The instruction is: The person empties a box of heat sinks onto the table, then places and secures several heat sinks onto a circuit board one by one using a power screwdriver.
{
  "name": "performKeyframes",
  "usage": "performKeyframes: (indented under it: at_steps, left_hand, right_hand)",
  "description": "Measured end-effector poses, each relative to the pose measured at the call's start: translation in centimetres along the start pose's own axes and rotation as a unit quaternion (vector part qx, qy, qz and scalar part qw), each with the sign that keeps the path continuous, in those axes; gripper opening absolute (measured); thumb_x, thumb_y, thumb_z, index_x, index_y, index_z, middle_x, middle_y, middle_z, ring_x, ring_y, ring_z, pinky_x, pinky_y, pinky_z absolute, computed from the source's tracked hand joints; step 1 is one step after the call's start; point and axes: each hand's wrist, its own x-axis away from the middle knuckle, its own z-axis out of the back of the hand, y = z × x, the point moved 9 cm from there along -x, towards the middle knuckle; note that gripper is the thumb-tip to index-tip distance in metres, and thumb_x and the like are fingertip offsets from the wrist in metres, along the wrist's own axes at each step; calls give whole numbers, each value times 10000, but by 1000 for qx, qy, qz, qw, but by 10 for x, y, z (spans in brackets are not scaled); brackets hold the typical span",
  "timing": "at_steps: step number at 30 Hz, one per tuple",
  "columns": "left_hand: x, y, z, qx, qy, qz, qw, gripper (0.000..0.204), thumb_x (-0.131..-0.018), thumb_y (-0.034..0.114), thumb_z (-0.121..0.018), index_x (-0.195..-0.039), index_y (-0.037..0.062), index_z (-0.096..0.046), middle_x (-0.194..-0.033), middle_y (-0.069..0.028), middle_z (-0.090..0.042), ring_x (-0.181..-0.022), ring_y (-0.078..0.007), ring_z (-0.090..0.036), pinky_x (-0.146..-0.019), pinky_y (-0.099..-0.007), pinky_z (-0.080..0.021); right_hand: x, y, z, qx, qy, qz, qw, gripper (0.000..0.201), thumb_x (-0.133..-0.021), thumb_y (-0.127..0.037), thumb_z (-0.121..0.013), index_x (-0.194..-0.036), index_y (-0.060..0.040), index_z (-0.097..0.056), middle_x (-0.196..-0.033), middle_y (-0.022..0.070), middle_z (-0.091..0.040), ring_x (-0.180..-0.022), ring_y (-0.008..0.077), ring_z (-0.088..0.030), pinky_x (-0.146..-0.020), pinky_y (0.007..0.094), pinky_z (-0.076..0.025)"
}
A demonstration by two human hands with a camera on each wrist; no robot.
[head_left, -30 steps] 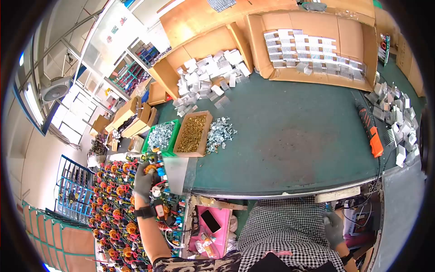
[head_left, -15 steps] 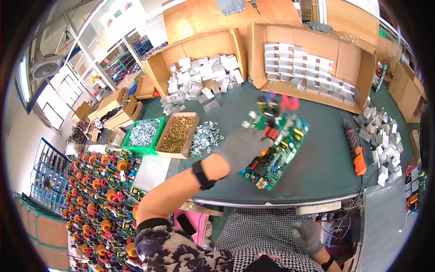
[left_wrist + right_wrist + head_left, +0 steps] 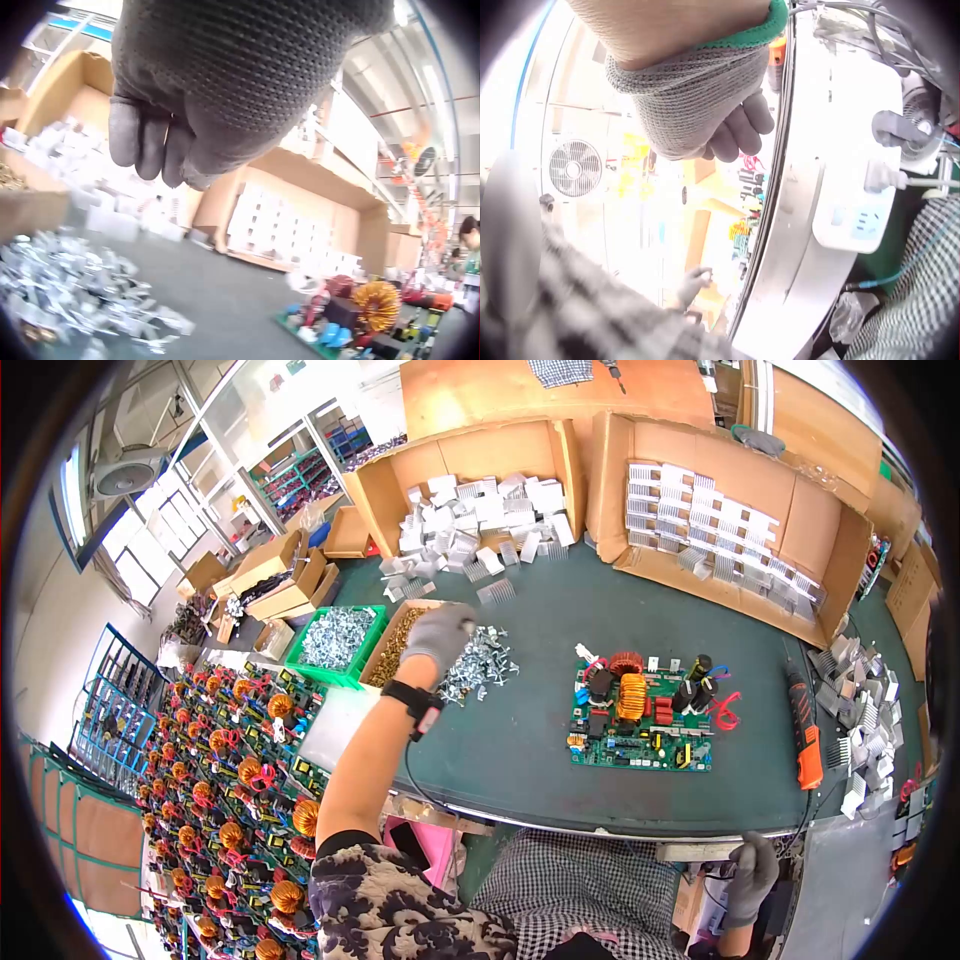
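Note:
My grey-gloved left hand [image 3: 440, 635] is over the brass screw box and the loose pile of silver metal clips [image 3: 478, 665]. In the left wrist view its fingers [image 3: 154, 146] bend down loosely, with nothing visible in them. A green circuit board [image 3: 640, 745], carrying copper coils, capacitors and a red wire, lies on the dark green tabletop to the right. The gloved right hand [image 3: 752, 880] hangs by the table's front edge, fingers loosely curled and holding nothing visible. In the right wrist view its fingers [image 3: 742, 131] are close to that edge.
A green bin [image 3: 370, 652] of silver clips stands beside the brass screw box [image 3: 378, 672]. Many populated boards [image 3: 220, 790] crowd the left. Boxes of heat sinks [image 3: 480, 525] line the back. An orange-handled electric screwdriver [image 3: 806, 745] and loose heat sinks [image 3: 862, 710] lie right.
My left hand has fetched a circuit board from the left, put it on the tabletop and let go. It has then swung back left over the clips. The right hand has risen slightly.

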Motion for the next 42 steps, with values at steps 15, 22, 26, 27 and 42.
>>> performKeyframes:
  at_steps: [15,22,26,27,42]
  left_hand:
    - [-57,-128,-23,-143,-79,188,969,809,-745,514,-657,-1407,160,-355,-1358,-138,-496,-1240,-325,-479,-1031,-400,-392]
    - [-49,-156,-48,-32,-165,147,975,527,-784,377,-576,-1254,140,-549,-1297,-175,-537,-1188,-299,-528,-996,-375,-407]
    - [-40,-157,-59,-20,-258,97,961,536,-806,397,-570,-1282,155,-523,-1325,-161,-515,-1211,-311,-504,-994,-383,-407]
    - [-24,-151,-50,22,-300,142,943,559,-802,401,-579,-1307,173,-501,-1358,-150,-485,-1229,-324,-484,-1006,-394,-398]
    - [19,-123,-39,-162,-98,178,966,440,-879,361,-533,-1264,154,-484,-1273,-194,-498,-1115,-391,-540,-931,-456,-450]
  right_hand:
    - [-33,43,-17,31,112,-23,993,257,-961,-199,-487,-1027,23,-599,-668,-18,-450,-523,43,-384,-472,212,-312]
    - [-26,43,-19,-4,138,-24,990,207,-949,-144,-489,-1028,11,-602,-647,-36,-425,-527,32,-358,-474,210,-288]
    - [-24,39,-17,-9,128,-5,992,195,-942,-123,-486,-1032,10,-597,-680,-30,-445,-570,39,-382,-510,209,-316]
    - [-22,36,-19,-10,117,11,993,195,-942,-119,-482,-1033,10,-597,-693,-25,-453,-589,44,-393,-526,209,-327]
    - [-14,48,-22,77,135,50,987,176,-904,-49,-476,-1008,40,-587,-862,111,-577,-713,182,-510,-674,303,-428]
